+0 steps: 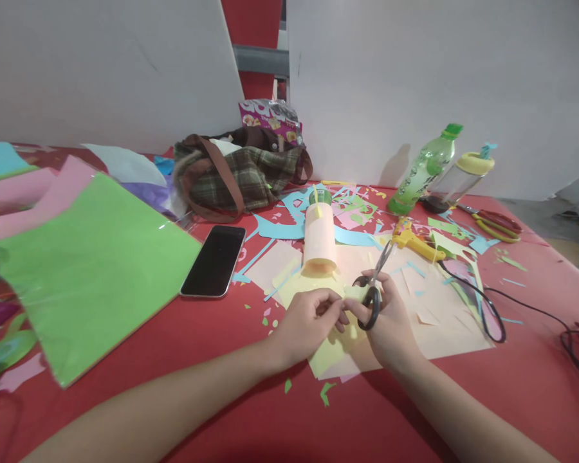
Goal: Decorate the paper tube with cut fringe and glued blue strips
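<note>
My right hand (390, 321) grips black-handled scissors (374, 286), fingers through the loops, blades pointing up and away. My left hand (309, 318) is pinched on a small pale yellow-green paper piece (354, 292) right beside the scissors. Both hands hover over yellow paper (330, 350) and peach paper (444, 321) lying on the red table (222, 341). Just beyond them stands a peach paper roll (319, 244) wrapped round a green-capped bottle.
A black phone (215, 260) lies left of the papers, beside a large green sheet (87, 270). A plaid bag (241, 170) sits at the back. A yellow glue gun (412, 239) with black cord (492, 315), two bottles (424, 167) and red-yellow scissors (495, 224) are at right. Paper scraps are scattered about.
</note>
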### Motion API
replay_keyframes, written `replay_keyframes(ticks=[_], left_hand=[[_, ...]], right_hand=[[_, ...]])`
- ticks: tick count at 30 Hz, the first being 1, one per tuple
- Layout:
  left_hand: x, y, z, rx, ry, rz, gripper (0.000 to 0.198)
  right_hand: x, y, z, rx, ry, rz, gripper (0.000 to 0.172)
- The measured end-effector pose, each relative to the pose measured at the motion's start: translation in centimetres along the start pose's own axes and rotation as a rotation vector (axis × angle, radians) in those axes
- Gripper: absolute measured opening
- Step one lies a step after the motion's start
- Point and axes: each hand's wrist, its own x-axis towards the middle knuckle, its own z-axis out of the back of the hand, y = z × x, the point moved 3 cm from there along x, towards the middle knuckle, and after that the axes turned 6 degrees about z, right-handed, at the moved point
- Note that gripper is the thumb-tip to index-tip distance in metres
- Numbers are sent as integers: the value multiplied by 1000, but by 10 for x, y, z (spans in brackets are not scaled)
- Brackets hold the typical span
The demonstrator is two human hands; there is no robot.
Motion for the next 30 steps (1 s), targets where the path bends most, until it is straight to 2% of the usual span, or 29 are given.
replay_keyframes(ticks=[19, 23, 30], left_hand=[[2, 1, 4, 14, -1, -19, 19], [8, 1, 15, -64, -85, -38, 19], [17, -9, 36, -154, -277, -56, 19]], right_hand=[[0, -1, 1, -6, 16, -33, 39], [-1, -3, -3, 65, 114, -51, 38], [-4, -6, -6, 106, 300, 1, 33]])
